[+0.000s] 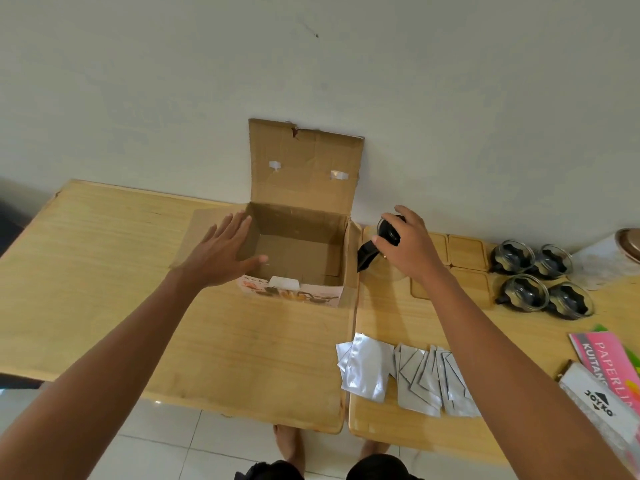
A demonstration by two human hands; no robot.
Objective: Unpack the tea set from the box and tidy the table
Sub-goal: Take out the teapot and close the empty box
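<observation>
An open cardboard box (304, 216) stands at the back of the table, its lid flap up against the wall, and the inside looks bare. My left hand (221, 251) hovers flat with straight fingers over the box's left edge. Just right of the box is a glass teapot (372, 252) with a black lid and handle. My right hand (408, 244) grips its lid from above. Several glass cups with black holders (540, 278) sit in a cluster at the right. Wooden coasters (465, 251) lie between the teapot and the cups.
Several silver foil pouches (405, 374) lie spread near the front edge of the right table (398, 317). A pink receipt book (602, 355) and a white packet (599, 407) lie at the far right. The left table (104, 271) meets the right one at a seam.
</observation>
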